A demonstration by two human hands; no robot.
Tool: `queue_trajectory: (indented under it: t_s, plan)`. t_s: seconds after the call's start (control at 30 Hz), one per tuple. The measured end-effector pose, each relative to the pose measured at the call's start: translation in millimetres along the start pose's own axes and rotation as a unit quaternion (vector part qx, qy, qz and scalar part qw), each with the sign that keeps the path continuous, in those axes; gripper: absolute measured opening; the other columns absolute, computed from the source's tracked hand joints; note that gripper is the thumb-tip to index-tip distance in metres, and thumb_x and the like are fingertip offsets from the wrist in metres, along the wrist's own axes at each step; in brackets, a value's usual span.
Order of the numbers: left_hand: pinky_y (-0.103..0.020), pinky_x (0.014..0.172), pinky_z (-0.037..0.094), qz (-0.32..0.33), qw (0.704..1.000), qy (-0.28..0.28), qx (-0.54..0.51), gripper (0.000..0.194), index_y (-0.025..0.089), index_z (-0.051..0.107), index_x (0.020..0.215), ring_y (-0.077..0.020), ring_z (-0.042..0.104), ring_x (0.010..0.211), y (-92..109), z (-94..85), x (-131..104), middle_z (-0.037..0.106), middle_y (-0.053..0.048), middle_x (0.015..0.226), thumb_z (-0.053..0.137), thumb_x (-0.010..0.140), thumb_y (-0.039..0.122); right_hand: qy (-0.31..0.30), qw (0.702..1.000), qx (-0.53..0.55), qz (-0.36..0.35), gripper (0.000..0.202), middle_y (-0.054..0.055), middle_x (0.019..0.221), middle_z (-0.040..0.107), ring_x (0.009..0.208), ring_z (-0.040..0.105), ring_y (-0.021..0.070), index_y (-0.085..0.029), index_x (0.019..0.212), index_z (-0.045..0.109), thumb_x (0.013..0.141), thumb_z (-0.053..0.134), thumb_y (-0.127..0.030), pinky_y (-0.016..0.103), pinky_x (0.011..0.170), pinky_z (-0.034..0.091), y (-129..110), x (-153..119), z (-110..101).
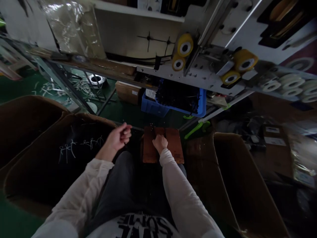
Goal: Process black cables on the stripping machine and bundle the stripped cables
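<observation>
A reddish-brown wooden stool (pixel 174 142) stands in front of my legs, its slatted top facing up. My right hand (pixel 160 142) is closed at the middle of that top, by the dark gap between the slats, and grips it there; the fingertips are hidden. To the left, my left hand (pixel 120 137) hangs in the air with its fingers curled in, and nothing shows in it. Beneath and beyond that hand is an open cardboard box (pixel 81 118) with dark contents and some thin white ties.
Another open cardboard box (pixel 215 158) stands at my right. Ahead is a workbench with yellow rollers (pixel 185 48). Below it sit a blue tray (pixel 202 102) of black parts, a blue bin (pixel 153 107) and a small carton (pixel 127 92). White scraps (pixel 53 89) litter the green floor.
</observation>
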State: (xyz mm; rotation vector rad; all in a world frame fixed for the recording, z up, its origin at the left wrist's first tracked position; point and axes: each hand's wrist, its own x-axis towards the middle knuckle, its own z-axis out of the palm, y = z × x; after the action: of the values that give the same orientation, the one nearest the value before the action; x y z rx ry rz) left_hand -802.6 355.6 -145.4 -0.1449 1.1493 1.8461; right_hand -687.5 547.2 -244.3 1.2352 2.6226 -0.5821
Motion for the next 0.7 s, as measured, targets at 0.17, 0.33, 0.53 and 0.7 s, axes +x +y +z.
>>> queue_trajectory:
  t_s: [0.17,0.33,0.53,0.7]
  plan:
    - [-0.016,0.034,0.012,-0.050,0.995,0.057,0.059,0.022,0.009,0.060,0.073,-0.0017,0.025,0.036,-83,-0.4,68,0.042,0.003,0.055,0.057,0.083,0.028,-0.012,1.000,0.003,-0.012,0.027,0.023,0.101,0.065,0.096,0.064,0.0333,-0.008,0.095,0.066,0.068,0.063,-0.014,0.040,0.077,0.049,-4,7,-4]
    - [-0.017,0.036,0.022,-0.042,0.991,0.086,0.095,0.027,0.011,0.056,0.078,-0.0030,0.030,0.039,-112,9.5,106,0.049,0.004,0.059,0.050,0.091,0.034,-0.006,0.997,0.061,-0.037,0.027,0.015,0.095,0.068,0.094,0.064,0.0280,-0.013,0.093,0.063,0.069,0.064,-0.025,0.035,0.078,0.047,13,8,-3]
    - [-0.019,0.040,0.022,0.011,0.993,0.057,0.104,0.028,0.011,0.062,0.079,-0.0046,0.038,0.043,-117,21.6,112,0.059,0.000,0.066,0.068,0.076,0.039,-0.025,0.976,0.199,-0.081,0.022,0.004,0.083,0.067,0.077,0.063,0.0170,-0.016,0.090,0.061,0.074,0.052,-0.027,0.025,0.068,0.048,33,12,4]
    - [-0.019,0.042,0.021,0.074,0.994,0.028,0.070,0.045,0.015,0.063,0.087,-0.0046,0.038,0.046,-109,31.6,110,0.054,0.003,0.065,0.076,0.062,0.050,-0.054,0.944,0.293,-0.142,0.024,0.003,0.087,0.066,0.077,0.062,0.0139,-0.015,0.092,0.058,0.071,0.050,-0.024,0.022,0.069,0.048,31,2,7]
